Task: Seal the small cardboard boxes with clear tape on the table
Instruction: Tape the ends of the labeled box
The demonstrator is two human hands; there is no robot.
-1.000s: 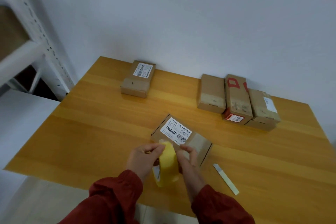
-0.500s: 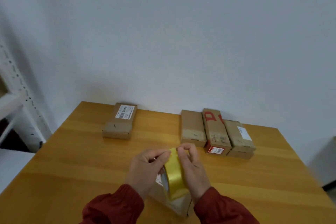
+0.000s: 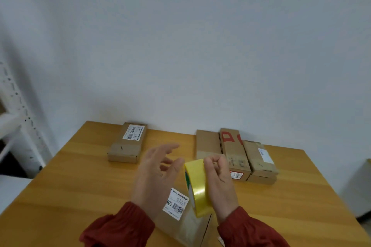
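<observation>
— Wooden table [image 3: 80, 176] by a white wall. Where is the tape now?

— The roll [image 3: 197, 186] stands on edge in the air, over the near box [image 3: 180, 224]. The right hand [image 3: 219, 182] grips it, fingers curled on its rim. The left hand [image 3: 156, 170] is just beside it, fingers spread and holding nothing.

— Is a strip already pulled out?

— I cannot tell; the tape is clear and the picture is blurred there.

— Then what can go wrong?

— I think the free end can fall back on the roll, and then it is hard to find. Or it sticks to the left fingers and folds on itself.

— And the box?

— No hand holds it. If the tape is pressed down with a pull, the box can slide or turn. Then the strip goes crooked, maybe over the label [image 3: 175, 204].

— The far boxes [image 3: 208, 144]?

— Well apart from the hands, near the wall. One careless sweep of the sleeve is not likely to reach them.
</observation>
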